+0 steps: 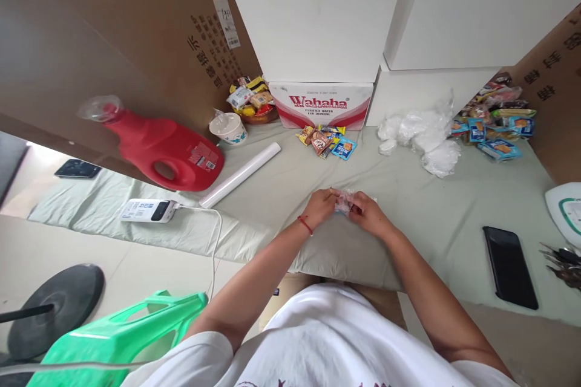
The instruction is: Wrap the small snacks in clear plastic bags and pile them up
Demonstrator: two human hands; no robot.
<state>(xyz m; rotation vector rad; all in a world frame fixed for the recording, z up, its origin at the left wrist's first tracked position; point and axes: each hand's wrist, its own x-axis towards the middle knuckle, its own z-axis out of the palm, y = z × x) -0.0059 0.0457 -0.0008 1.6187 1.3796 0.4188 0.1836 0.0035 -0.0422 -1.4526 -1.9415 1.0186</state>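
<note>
My left hand (321, 205) and my right hand (367, 213) meet low over the cloth-covered table, near its front edge. Between them is a small crinkled clear plastic bag (344, 201), and the fingers of both hands are closed on it. What the bag holds, if anything, is mostly hidden by my fingers. Just beyond my hands lies a small heap of wrapped snacks, with a brown packet (320, 141) and a blue packet (344, 149). To the right of that heap sits a pile of crumpled clear plastic bags (422, 133).
A red jug (149, 145), a white roll (240, 175), a paper cup (229, 128) and a snack basket (263, 116) stand left. White boxes (322, 103) line the back. More snacks (499, 127), a black phone (510, 267) and a white device (565, 211) are right. A power bank (147, 210) trails a cable.
</note>
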